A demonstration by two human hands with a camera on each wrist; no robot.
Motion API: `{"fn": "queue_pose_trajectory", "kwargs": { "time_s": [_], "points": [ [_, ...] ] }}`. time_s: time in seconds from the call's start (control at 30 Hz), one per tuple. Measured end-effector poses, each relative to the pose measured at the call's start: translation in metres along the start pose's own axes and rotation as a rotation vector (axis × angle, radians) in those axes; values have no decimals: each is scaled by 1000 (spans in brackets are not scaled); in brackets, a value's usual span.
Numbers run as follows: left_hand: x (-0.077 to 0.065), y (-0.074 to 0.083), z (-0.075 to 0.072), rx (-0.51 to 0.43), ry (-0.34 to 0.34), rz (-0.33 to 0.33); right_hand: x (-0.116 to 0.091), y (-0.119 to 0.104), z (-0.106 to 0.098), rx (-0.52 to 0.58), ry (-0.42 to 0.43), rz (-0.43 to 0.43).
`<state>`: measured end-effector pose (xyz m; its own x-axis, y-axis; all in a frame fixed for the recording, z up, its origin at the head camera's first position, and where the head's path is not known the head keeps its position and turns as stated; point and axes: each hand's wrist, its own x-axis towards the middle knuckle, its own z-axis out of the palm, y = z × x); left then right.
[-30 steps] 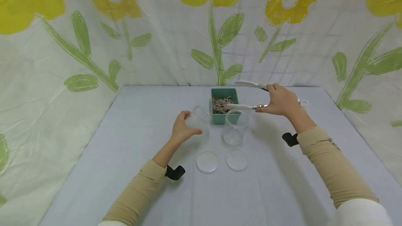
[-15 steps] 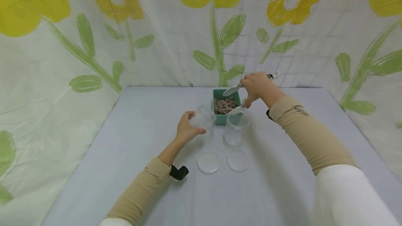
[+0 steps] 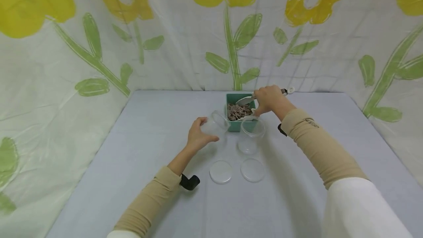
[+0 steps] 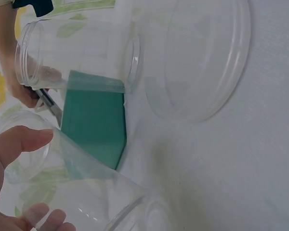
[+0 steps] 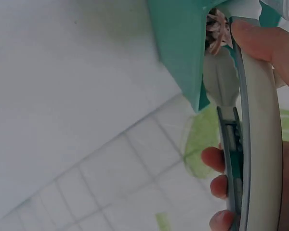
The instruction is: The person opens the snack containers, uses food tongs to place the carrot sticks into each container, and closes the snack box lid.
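Observation:
My left hand grips a clear plastic jar, tilted with its mouth toward the green box. In my right hand are tongs with pale tips, their arms spread apart. One tong tip reaches into the green box, which holds brownish, twig-like pieces. Whether the tips touch the pieces is hard to tell. A second clear jar stands upright in front of the box, mouth up. The left wrist view shows my thumb and fingertips around the jar.
Two clear round lids lie side by side on the pale table, nearer to me than the jars. A hanging sheet painted with yellow flowers rises behind the table's far edge. A black wrist mount sits at my left wrist.
My right hand has moved left to the green box and lowered the tongs into it. The left hand keeps hold of its jar, which has shifted slightly right.

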<state>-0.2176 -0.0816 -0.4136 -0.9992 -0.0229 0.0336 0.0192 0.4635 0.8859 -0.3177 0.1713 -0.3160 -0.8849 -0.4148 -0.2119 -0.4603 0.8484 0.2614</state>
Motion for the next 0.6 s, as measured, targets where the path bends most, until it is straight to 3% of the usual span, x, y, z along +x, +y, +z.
{"fn": "queue_pose_trajectory", "kwargs": {
  "time_s": [0.4, 0.6],
  "points": [
    [1, -1, 0, -28, 7, -16, -6, 4, 13, 37, 124, -55],
    [0, -1, 1, -22, 12, -10, -9, 7, 21, 58, 130, -67]
  ]
}}
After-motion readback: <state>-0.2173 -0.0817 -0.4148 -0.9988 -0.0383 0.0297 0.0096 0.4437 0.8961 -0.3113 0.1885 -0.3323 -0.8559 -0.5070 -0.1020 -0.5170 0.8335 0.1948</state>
